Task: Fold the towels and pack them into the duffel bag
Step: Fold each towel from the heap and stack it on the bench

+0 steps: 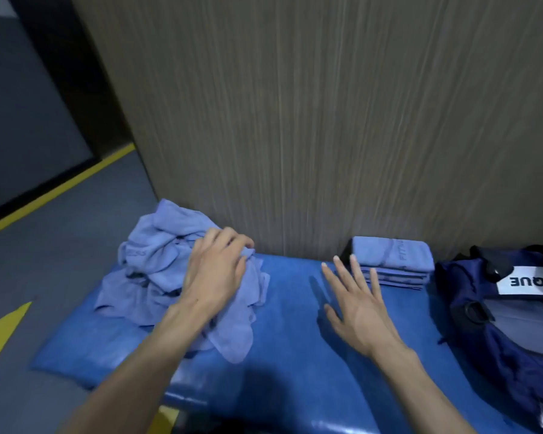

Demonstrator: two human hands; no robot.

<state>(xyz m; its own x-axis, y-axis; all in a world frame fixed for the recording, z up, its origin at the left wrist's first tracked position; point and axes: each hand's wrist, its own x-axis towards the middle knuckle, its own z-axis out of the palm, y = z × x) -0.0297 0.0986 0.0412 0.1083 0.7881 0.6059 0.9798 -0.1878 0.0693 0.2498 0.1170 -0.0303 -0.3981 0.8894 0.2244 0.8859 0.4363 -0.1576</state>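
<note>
A heap of unfolded light-blue towels (170, 270) lies crumpled at the left end of the blue padded table (292, 349), pushed up against the wood-grain wall panel (311, 120). The left hand (217, 270) lies on the right side of this heap, its fingers curled into the cloth near the top edge, so that grip is grasping a towel from the pile. One loose towel end hangs forward from beneath the wrist toward the table's near side.

To the right, a neat stack of folded towels (395, 261) in the same colour sits against the wall; about 4 layers show at its front edge. The right hand (355, 305) hovers over the bare table surface just left of that stack, palm down and fingers spread straight, its grip released and holding nothing; the fingertips reach near the stack's left corner, though whether they touch it is unclear.

Further right, the navy duffel bag (499, 324) rests on the table's right end, just beside the folded stack, with a white label bearing upside-down letters
</note>
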